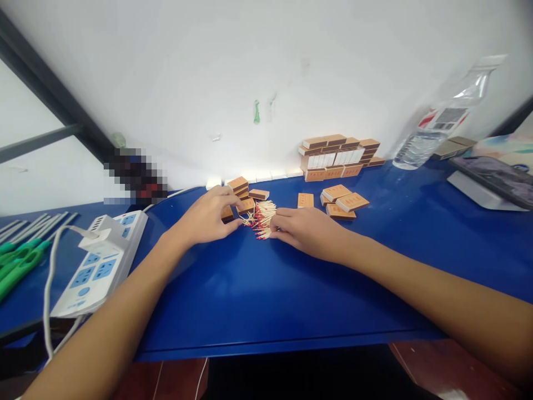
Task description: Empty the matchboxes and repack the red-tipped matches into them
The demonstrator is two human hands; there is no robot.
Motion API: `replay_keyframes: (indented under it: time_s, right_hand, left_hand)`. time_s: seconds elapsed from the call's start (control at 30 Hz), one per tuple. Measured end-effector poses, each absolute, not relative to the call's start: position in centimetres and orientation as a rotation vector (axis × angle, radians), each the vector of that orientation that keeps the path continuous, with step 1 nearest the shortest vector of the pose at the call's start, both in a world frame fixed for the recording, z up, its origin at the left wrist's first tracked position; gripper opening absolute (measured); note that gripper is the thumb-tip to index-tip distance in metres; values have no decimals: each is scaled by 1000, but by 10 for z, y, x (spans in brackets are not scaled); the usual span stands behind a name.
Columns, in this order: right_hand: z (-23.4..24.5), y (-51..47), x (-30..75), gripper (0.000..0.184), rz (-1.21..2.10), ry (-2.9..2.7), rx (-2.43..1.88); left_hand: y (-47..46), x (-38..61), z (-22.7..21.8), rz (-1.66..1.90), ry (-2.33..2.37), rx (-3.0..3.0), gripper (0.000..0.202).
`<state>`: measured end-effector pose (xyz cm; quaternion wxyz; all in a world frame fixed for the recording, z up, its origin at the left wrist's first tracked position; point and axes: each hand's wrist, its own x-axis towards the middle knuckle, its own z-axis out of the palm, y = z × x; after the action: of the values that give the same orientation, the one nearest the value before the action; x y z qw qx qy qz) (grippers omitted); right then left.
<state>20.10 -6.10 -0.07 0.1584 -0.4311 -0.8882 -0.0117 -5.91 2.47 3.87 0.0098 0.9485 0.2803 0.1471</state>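
A loose pile of red-tipped wooden matches (pixel 262 218) lies on the blue table between my hands. My right hand (pixel 308 229) is at the pile's right side, fingers curled and thumb and forefinger closed on the ends of some matches. On the other side, my left hand (pixel 210 216) has its thumb and forefinger apart, close to a few stray matches. An orange matchbox (pixel 227 214) shows in the gap of that hand, and another matchbox (pixel 246 205) lies just past its fingertips. Behind them is a small stack of matchboxes (pixel 238 186).
Stacked matchboxes (pixel 333 158) stand against the wall, with several loose ones (pixel 343 200) in front. At right are a tilted water bottle (pixel 441 119) and a phone (pixel 495 175). A power strip (pixel 100 264) with a cable and green-handled scissors (pixel 20 258) lie at left.
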Motion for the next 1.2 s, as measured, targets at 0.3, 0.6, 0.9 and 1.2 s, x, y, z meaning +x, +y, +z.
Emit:
replay_keyframes:
  time_s: [0.3, 0.6, 0.9, 1.2]
  right_hand:
    - [-2, -63, 201, 18, 30, -2522, -1193]
    - [-1, -62, 200, 16, 57, -2531, -1198]
    - [-1, -63, 202, 17, 73, -2514, -1171]
    - [-1, -63, 202, 18, 101, -2501, -1180]
  left_hand:
    - [27, -56, 27, 349, 840, 2965, 34]
    - [28, -56, 26, 316, 848, 2946, 24]
    - [27, -58, 29, 272, 884, 2924, 26]
    - [24, -60, 30, 200, 937, 2911, 29]
